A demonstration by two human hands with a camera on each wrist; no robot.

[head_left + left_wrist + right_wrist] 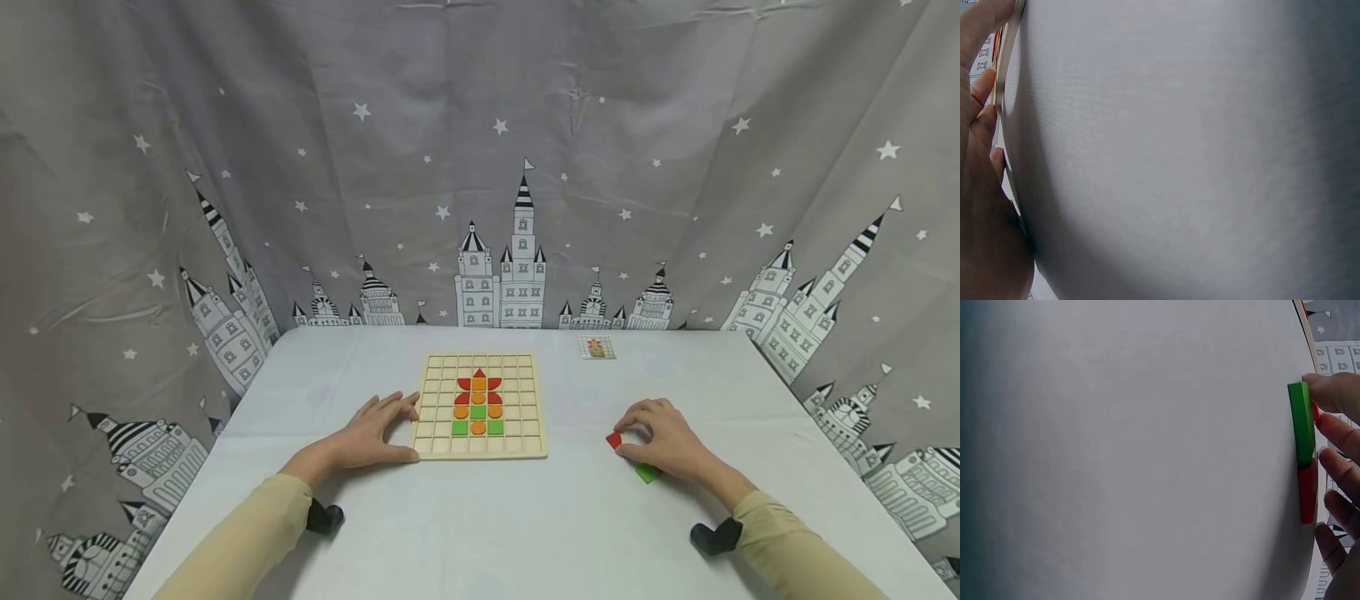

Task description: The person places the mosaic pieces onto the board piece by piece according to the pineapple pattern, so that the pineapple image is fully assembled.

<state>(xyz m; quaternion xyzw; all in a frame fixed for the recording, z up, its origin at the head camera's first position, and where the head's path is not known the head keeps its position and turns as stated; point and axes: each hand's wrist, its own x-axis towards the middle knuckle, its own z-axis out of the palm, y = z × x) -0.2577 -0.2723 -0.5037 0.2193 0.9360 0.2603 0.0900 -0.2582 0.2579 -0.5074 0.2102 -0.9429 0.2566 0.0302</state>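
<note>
A wooden grid board lies on the table, with red, orange and green tiles forming a figure in its middle columns. My left hand rests at its left edge, fingers spread along the side and thumb near the front corner. Right of the board, my right hand pinches a small red tile between thumb and fingertips. A green tile lies under that hand. From the right wrist, the green tile appears edge-on, with another red tile beside it.
A small pattern card with a similar coloured figure lies at the back of the table, right of the board. A grey curtain printed with castles and stars hangs behind the white table.
</note>
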